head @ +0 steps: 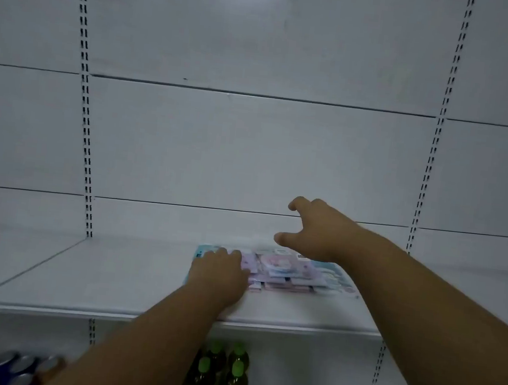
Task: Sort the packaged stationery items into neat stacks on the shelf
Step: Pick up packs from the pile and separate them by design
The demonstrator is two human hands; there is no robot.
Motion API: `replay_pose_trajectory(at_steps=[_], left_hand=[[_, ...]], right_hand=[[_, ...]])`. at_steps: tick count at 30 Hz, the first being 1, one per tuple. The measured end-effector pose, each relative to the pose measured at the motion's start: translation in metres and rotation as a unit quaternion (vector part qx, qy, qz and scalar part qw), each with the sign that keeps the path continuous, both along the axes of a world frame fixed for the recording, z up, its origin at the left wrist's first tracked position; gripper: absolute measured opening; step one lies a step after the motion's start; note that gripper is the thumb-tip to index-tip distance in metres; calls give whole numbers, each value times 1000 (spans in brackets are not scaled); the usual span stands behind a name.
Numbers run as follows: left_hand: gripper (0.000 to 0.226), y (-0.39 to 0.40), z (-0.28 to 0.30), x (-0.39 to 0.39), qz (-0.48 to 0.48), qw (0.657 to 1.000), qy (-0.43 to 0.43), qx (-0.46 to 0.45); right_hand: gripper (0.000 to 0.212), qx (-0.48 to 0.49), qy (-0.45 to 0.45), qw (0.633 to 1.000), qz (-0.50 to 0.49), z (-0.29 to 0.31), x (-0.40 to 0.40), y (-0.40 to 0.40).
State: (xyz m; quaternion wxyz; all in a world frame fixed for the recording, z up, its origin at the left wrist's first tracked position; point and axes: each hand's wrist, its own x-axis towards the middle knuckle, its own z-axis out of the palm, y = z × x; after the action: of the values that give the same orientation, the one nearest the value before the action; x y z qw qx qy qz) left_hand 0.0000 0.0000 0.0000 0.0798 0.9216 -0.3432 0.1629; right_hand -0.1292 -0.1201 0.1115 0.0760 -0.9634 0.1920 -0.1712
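Packaged stationery items (288,272) are lying in a loose, overlapping heap on the white shelf (112,274), toward its back edge and right of centre, with small pastel packs sitting on wider flat sheets. The left hand (222,275) is resting on the left end of the heap, fingers bent over a pack; whether it is pinching anything cannot be told. The right hand (314,230) is hovering above the heap's back edge, fingers spread and curved, holding nothing. The packs are appearing thin, light and film-wrapped, so they are likely sliding easily over one another and flexing if lifted by a corner. Taking each by its two opposite long edges is looking soundest. Green-capped bottles (221,374) are standing on the level below.
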Motion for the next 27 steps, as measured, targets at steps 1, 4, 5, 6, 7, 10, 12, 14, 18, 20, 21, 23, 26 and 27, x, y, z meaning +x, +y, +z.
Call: replay_pose_trajectory(at_steps=[1, 4, 5, 6, 7, 10, 12, 14, 18, 20, 21, 23, 26, 27], left_hand=[[42, -7, 0, 5, 22, 1000, -5, 11], [58, -29, 0, 20, 115, 993, 23, -28], [67, -37, 1, 24, 136, 989, 33, -36], [73, -43, 0, 27, 148, 988, 41, -31], [75, -47, 0, 30, 157, 986, 40, -28], [73, -53, 0, 41, 179, 980, 77, -30], [71, -55, 3, 47, 194, 970, 136, -47], [64, -55, 7, 51, 207, 965, 144, -73], [31, -53, 17, 53, 189, 958, 91, -196], [21, -48, 20, 54, 168, 945, 101, -261], [17, -45, 22, 54, 156, 932, 120, -303], [13, -38, 24, 49, 122, 895, 158, -400], [8, -31, 27, 32, 52, 819, 213, -531], [9, -29, 28, 27, 30, 795, 231, -559]], right_hand=[[76, 3, 0, 1000, 1, 0, 4, -5], [76, 0, 17, 1000, 15, 1, 21, -27], [75, -2, 18, 1000, 21, 3, 29, -34], [75, -2, 18, 1000, 25, 3, 36, -41], [75, 2, 16, 999, 29, 2, 43, -47], [74, 8, 20, 999, 45, -6, 60, -60], [74, 15, 33, 998, 49, -15, 70, -66], [74, 21, 40, 998, 53, -23, 77, -72], [70, 23, 37, 998, 49, -33, 85, -81], [66, 22, 50, 998, 41, -41, 90, -85], [63, 19, 59, 997, 35, -46, 92, -87], [56, 14, 82, 996, 17, -57, 98, -89], [59, 19, 129, 991, -17, -75, 108, -90], [63, 19, 143, 989, -25, -81, 112, -90]])
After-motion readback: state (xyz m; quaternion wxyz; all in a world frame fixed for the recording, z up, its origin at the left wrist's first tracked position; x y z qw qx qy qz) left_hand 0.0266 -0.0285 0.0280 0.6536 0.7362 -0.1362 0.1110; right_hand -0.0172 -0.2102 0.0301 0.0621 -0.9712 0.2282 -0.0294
